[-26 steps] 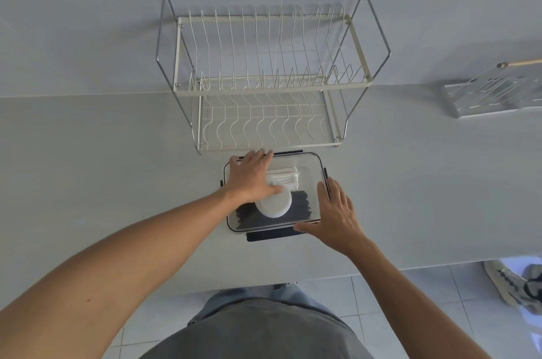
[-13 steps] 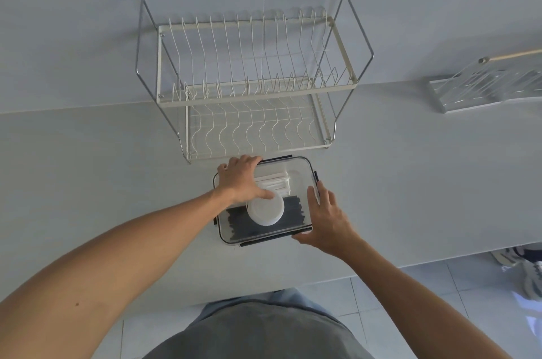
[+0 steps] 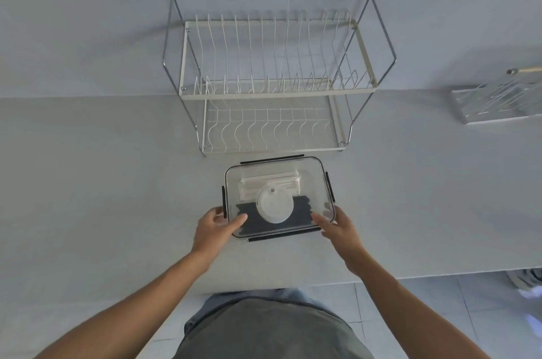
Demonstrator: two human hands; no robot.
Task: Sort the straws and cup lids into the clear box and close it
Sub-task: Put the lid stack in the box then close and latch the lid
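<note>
The clear box (image 3: 315,179) sits on the grey counter just in front of the dish rack, with its clear lid on top and black latches along the edges. Inside lie white wrapped straws (image 3: 271,182) at the back, black straws (image 3: 302,210) at the front, and a white round cup lid (image 3: 275,207) on top of them. My left hand (image 3: 215,228) grips the box's near left corner, thumb on the lid. At the near right corner my right hand (image 3: 337,225) holds it the same way.
A two-tier white wire dish rack (image 3: 275,86) stands right behind the box against the wall. A smaller metal rack (image 3: 495,100) lies at the far right. The counter's front edge (image 3: 440,273) runs close behind my wrists, with tiled floor below.
My left hand has come off the lid's top and back to the near left corner. The right hand has shifted to the near right corner. The near latch now lies flat.
</note>
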